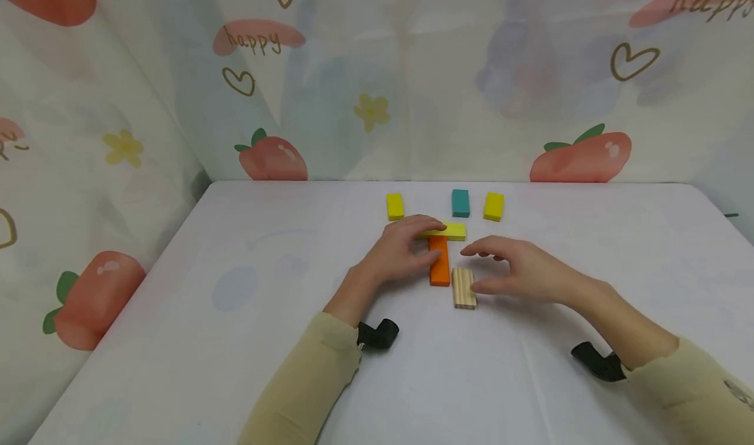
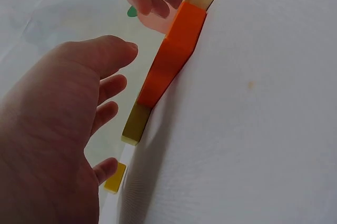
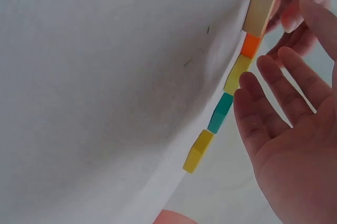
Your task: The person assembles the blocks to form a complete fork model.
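Observation:
My left hand (image 1: pixel 403 247) hovers at the left of an orange block (image 1: pixel 439 271), fingers loosely bent and nothing gripped. Its fingertips overlap a yellow block (image 1: pixel 455 231) lying crosswise at the orange block's far end. In the left wrist view, thumb and fingers stand apart around empty space beside the orange block (image 2: pixel 171 58). Close to the orange block's near right side lies a striped plain-wood block (image 1: pixel 463 290). My right hand (image 1: pixel 524 271) is just right of it, thumb tip at its edge in the head view. The right wrist view shows that hand's fingers (image 3: pixel 287 97) spread and relaxed.
Farther back, a yellow block (image 1: pixel 394 207), a teal block (image 1: pixel 461 203) and another yellow block (image 1: pixel 493 207) lie in a loose row. All sit on a white-covered table (image 1: pixel 224 366). A printed cloth (image 1: pixel 436 72) hangs behind the table's far edge.

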{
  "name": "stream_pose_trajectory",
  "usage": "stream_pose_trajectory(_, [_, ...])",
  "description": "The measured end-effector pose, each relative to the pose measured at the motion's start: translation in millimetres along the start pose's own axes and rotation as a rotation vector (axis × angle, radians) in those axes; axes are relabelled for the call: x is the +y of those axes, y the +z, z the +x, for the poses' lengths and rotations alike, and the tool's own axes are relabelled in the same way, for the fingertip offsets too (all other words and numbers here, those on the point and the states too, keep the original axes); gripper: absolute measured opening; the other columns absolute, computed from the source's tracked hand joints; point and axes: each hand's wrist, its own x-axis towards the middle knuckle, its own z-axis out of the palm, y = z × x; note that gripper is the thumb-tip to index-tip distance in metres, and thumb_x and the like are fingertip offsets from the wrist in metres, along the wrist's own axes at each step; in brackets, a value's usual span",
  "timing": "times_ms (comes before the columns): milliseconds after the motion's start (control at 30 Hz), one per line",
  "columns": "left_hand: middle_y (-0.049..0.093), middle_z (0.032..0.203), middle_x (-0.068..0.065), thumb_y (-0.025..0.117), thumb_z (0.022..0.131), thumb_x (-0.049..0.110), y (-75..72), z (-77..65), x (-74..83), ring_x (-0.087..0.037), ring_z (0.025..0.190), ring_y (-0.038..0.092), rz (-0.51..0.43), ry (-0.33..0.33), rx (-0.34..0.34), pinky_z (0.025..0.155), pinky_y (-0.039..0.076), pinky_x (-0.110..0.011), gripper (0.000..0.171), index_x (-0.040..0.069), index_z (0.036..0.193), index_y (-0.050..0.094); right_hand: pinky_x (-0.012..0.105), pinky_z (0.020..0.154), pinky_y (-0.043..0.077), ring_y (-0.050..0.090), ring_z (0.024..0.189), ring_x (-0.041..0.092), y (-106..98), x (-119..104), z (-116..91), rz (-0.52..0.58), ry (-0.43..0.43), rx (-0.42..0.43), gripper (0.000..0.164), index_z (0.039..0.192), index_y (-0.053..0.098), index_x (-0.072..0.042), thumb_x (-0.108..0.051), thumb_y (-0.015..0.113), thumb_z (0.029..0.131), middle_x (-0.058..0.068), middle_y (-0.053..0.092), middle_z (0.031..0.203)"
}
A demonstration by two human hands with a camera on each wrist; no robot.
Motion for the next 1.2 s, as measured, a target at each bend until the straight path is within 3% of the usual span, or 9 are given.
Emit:
stream_pose_trajectory(433, [0.059, 0.137, 0.004, 0.07, 0.094, 0.018, 1.3, 0.2, -1.4, -0.01, 0.133, 0.046, -0.025, -0.006, -0.031, 0.112, 0.031, -0.023, 0.039, 0.015, 0.133, 0.065, 0.054, 0.101, 0.046, 0.057, 0.118, 0.026, 7, -5, -6, 0.005, -0.037, -0.023, 0.053, 0.128, 0.065, -0.014, -0.033, 0.085, 0.082, -0.003, 0.063, 0.126])
stream_pose_trajectory(700, [0.058, 0.141, 0.006, 0.069, 0.095, 0.024, 2.6, -0.3, -3.0, -0.009, 0.14, 0.039, 0.029, -0.011, -0.069, 0.118, 0.024, -0.036, 0.041, 0.017, 0.135, 0.064, 0.052, 0.101, 0.046, 0.056, 0.115, 0.022, 12, -6, -6, -0.014, -0.033, -0.056, 0.055, 0.126, 0.064, -0.015, -0.04, 0.085, 0.082, -0.005, 0.062, 0.124])
stream_pose_trajectory(1200, [0.059, 0.139, 0.005, 0.068, 0.096, 0.024, 2.3, 0.6, -2.9, -0.01, 0.143, 0.036, 0.052, -0.013, -0.108, 0.12, 0.02, -0.043, 0.037, 0.017, 0.133, 0.067, 0.045, 0.096, 0.05, 0.058, 0.107, 0.016, 15, -4, -3, -0.086, -0.083, -0.035, 0.044, 0.119, 0.067, -0.015, -0.029, 0.086, 0.082, -0.008, 0.063, 0.117])
